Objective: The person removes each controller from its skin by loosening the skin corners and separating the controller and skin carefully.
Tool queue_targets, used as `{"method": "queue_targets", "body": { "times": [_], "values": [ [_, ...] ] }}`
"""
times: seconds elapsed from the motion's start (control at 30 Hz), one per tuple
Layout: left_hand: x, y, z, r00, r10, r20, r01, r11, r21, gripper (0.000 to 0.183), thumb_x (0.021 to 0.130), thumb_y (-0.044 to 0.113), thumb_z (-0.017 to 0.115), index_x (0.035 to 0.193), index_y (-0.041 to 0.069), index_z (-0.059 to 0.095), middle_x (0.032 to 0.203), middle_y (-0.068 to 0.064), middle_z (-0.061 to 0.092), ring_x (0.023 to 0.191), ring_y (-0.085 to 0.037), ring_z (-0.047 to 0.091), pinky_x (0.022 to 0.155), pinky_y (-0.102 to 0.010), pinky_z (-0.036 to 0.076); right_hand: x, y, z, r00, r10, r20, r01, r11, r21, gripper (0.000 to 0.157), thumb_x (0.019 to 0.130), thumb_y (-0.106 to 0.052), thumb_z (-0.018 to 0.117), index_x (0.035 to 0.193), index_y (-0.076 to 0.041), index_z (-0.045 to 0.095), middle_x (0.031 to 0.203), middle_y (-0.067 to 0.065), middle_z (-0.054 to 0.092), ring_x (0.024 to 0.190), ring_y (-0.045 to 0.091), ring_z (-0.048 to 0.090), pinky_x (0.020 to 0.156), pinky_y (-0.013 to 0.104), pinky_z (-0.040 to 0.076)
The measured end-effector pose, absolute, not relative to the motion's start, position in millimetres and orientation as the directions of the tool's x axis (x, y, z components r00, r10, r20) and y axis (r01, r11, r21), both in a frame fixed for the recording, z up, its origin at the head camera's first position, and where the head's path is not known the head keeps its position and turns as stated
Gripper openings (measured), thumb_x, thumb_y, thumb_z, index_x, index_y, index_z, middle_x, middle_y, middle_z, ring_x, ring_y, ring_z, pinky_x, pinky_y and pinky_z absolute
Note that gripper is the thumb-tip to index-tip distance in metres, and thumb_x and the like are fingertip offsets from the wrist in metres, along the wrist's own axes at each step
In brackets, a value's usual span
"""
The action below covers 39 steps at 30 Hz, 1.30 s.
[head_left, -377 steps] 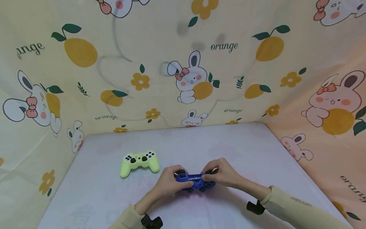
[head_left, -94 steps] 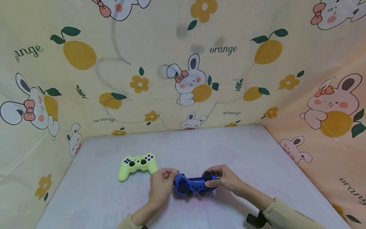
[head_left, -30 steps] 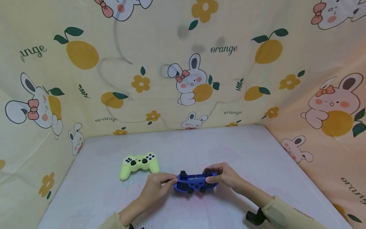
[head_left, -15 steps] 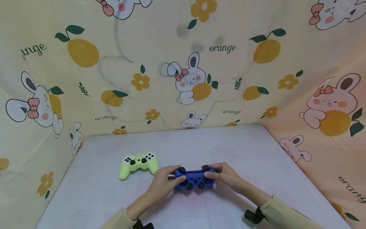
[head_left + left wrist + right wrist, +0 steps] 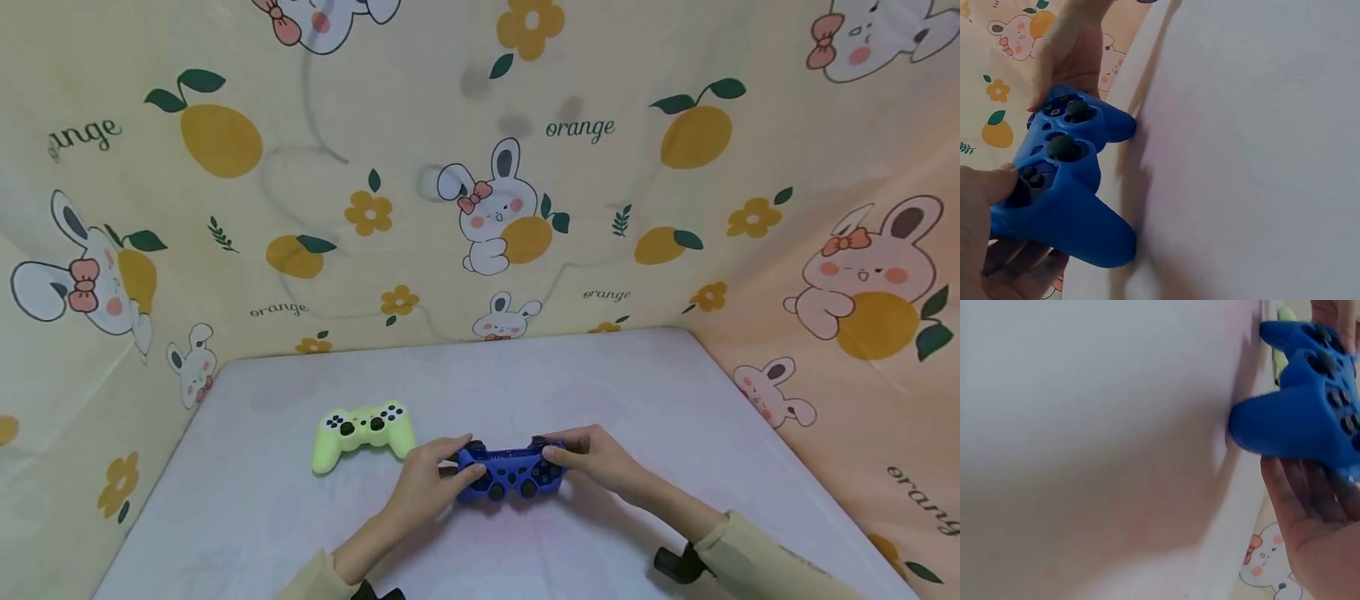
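Left to right: a yellow-green controller (image 5: 363, 432) lying on the tabletop (image 5: 247, 467); the left hand (image 5: 426, 482), fingers holding one end of a blue controller (image 5: 512, 467), thumb over its directional pad; the blue controller, between both hands; the right hand (image 5: 602, 460), fingers gripping its other end.

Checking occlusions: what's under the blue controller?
White tabletop with a shadow shows below the blue controller. The left hand and right hand grip its ends. Its body hides its underside in every view.
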<state>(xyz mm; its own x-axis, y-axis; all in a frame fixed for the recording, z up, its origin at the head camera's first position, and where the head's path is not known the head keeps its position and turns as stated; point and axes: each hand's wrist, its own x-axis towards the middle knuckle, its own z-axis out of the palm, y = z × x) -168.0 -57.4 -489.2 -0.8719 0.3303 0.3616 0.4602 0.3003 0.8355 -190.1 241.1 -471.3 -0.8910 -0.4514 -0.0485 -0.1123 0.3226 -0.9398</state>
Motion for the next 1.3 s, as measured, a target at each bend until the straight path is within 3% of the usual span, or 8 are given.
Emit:
{"method": "queue_targets", "body": {
  "times": [0.3,0.57,0.83,1.07,1.3],
  "values": [
    [-172.4,-58.3,-491.3,-0.895,0.316,0.315,0.408,0.294,0.864,0.052,0.085,0.021,0.080,0.128,-0.002,0.062,0.123,-0.019,0.063,0.105,-0.027,0.064,0.078,-0.026,0.054,-186.2,234.0,-477.0,-0.920,-0.391,0.012,-0.151,0.329,-0.932,0.041,0.096,-0.027,0.066,0.127,0.000,0.064,0.112,0.007,0.070,0.102,0.021,0.065,0.087,0.024,0.049],
    [-175.7,-58.8,-497.3,-0.871,0.337,0.357,0.455,0.280,0.845,0.051,0.086,0.021,0.078,0.126,-0.005,0.062,0.125,-0.018,0.062,0.112,-0.029,0.062,0.077,-0.023,0.053,-184.0,236.5,-473.6,-0.914,-0.403,-0.038,-0.080,0.273,-0.959,0.045,0.096,-0.022,0.066,0.129,0.009,0.058,0.114,0.014,0.069,0.105,0.022,0.064,0.089,0.027,0.050],
    [-177.0,-62.2,-498.8,-0.875,0.334,0.350,0.441,0.252,0.862,0.051,0.087,0.022,0.077,0.128,-0.004,0.061,0.127,-0.019,0.061,0.113,-0.030,0.061,0.078,-0.025,0.054,-187.0,236.0,-474.1,-0.915,-0.399,-0.062,-0.038,0.236,-0.971,0.048,0.095,-0.021,0.068,0.130,0.011,0.056,0.119,0.018,0.066,0.109,0.024,0.063,0.089,0.031,0.051],
    [-178.6,-64.0,-499.8,-0.867,0.344,0.360,0.453,0.244,0.858,0.052,0.087,0.021,0.077,0.129,-0.004,0.059,0.128,-0.021,0.059,0.114,-0.030,0.061,0.080,-0.026,0.054,-185.9,233.3,-480.8,-0.934,-0.357,0.003,-0.096,0.243,-0.965,0.042,0.094,-0.021,0.069,0.127,0.004,0.062,0.118,0.015,0.067,0.111,0.022,0.061,0.089,0.027,0.050],
    [-176.8,-63.5,-502.5,-0.860,0.335,0.386,0.476,0.250,0.843,0.050,0.087,0.018,0.077,0.128,-0.005,0.060,0.126,-0.019,0.061,0.111,-0.028,0.062,0.079,-0.025,0.054,-181.7,230.5,-487.1,-0.972,-0.207,0.115,-0.180,0.327,-0.928,0.032,0.084,-0.027,0.079,0.111,-0.009,0.075,0.111,0.006,0.071,0.110,0.022,0.063,0.090,0.029,0.050]
  ]
}}
